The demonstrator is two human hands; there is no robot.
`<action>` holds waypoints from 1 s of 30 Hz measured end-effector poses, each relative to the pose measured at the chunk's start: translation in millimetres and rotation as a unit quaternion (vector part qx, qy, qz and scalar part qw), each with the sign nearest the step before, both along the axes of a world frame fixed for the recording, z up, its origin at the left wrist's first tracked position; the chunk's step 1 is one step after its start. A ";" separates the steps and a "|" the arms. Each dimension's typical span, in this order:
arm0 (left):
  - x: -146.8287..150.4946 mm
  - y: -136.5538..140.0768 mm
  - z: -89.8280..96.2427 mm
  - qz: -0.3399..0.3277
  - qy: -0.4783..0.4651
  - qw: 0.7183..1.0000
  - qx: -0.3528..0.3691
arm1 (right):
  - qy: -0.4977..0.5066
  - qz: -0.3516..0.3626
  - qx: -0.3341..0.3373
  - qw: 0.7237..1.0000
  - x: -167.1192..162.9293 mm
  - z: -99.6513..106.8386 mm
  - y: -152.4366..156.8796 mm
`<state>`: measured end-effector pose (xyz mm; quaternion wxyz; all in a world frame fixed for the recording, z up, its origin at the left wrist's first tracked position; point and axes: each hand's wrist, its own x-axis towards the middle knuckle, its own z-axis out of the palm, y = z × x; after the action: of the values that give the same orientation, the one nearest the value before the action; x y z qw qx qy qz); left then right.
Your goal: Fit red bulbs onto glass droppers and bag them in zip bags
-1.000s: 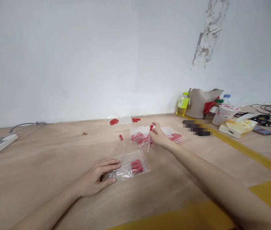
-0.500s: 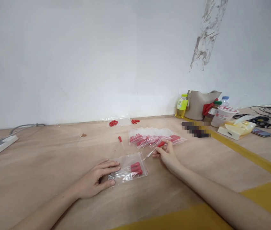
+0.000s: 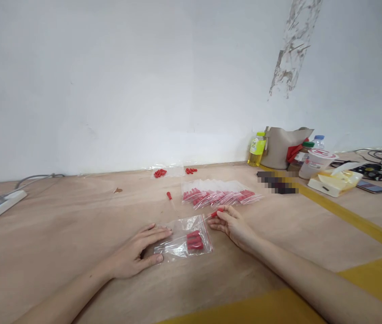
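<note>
In front of me a clear zip bag point(image 3: 180, 225) lies flat, with red-bulbed droppers point(image 3: 195, 240) inside, their bulbs toward its red-striped opening at the right. My left hand point(image 3: 140, 252) lies with fingers spread, thumb and fingertips resting on the bag's left end. A red-bulbed dropper point(image 3: 216, 212) is pinched by its bulb in my right hand point(image 3: 231, 226); its clear tube points left at the bag's opening, and how far it reaches in I cannot tell. One loose dropper point(image 3: 169, 196) lies on the table just beyond the bag.
Filled bags point(image 3: 220, 194) overlap in a row behind my right hand. Farther back are small heaps of red bulbs point(image 3: 160, 173). At right stand a yellow-capped bottle point(image 3: 256, 148), a cup point(image 3: 316, 164), a tissue pack point(image 3: 336, 181) and a phone point(image 3: 373, 186). A power strip point(image 3: 0, 209) lies at left.
My right hand has moved left and slightly down with the dropper, bringing its tube to the bag's opening. The bag has shifted slightly right. My left hand has barely moved.
</note>
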<state>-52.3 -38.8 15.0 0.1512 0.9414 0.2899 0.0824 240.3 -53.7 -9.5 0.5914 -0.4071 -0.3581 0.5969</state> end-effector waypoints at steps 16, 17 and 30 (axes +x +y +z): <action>-0.7 0.0 -2.6 0.003 -0.017 1.000 0.015 | -0.287 0.113 0.025 0.951 -17.8 1.6 -3.6; -0.8 -0.2 -2.6 0.005 -0.016 1.000 0.014 | -0.291 0.120 0.025 0.949 -18.1 1.8 -4.1; 1.3 -1.4 1.0 -0.004 0.000 1.000 0.005 | -0.524 -0.032 0.229 0.820 -13.0 42.5 46.5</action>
<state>-51.0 -40.2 16.0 0.1464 0.9434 0.2858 0.0833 227.4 -7.1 33.0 0.4096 -0.5224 -0.7272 0.1750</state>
